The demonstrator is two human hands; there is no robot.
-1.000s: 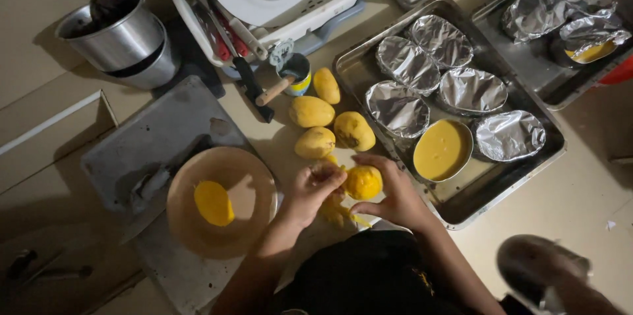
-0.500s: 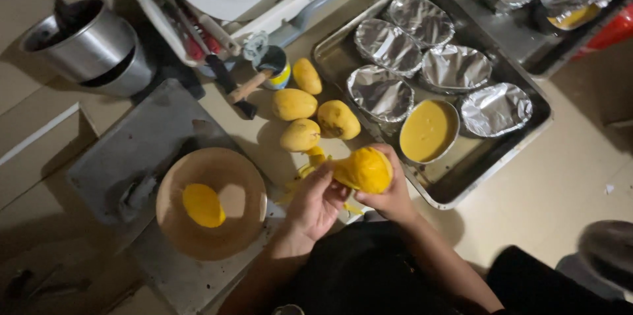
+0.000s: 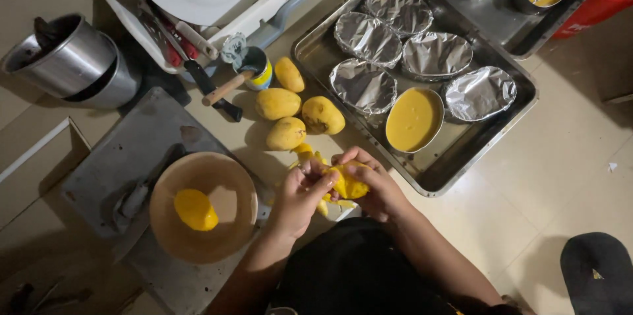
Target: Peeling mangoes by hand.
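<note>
The floor (image 3: 567,150) is made of pale beige tiles, and thin joints between them are visible on the right side. The light is dim and warm; it falls from above and makes soft shadows on the tiles. At the left, a flat grey stone slab (image 3: 125,157) lies on the floor. A red object (image 3: 597,1) stands at the upper right corner.

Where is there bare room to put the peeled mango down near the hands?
Bare floor lies right of the large steel baking tray, beyond the right hand. The round tan bowl beside the left hand has room around its peeled fruit. Crowded: the four whole yellow mangoes and the foil-covered dishes.
</note>
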